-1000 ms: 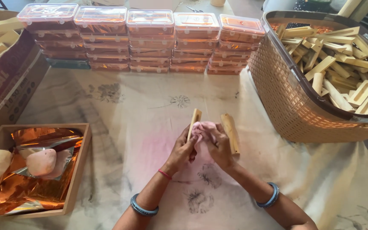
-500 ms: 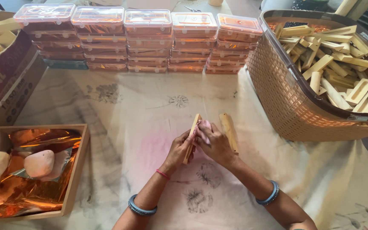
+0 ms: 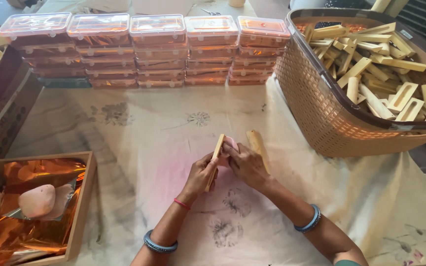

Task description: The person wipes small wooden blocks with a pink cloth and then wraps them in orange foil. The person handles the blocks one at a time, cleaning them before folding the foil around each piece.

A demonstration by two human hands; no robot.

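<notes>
— Holding a narrow wooden piece [image 3: 216,152] upright in our left hand [image 3: 200,173], fingers closed round it.
— And our right hand [image 3: 246,165]?
— It grips a pink lump [image 3: 230,145] against that wood, between both hands; a second wooden piece [image 3: 256,144] lies just behind on the table [image 3: 139,133].

Stacked clear-lidded boxes [image 3: 144,49], tan basket [image 3: 316,108] of wooden pieces [image 3: 375,64], foil-lined wooden tray [image 3: 82,207].

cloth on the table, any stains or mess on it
Yes: the pale printed cloth carries a faint pink smudge just left of the left hand, matching the pink lump both hands press. Nothing spilled.
</notes>
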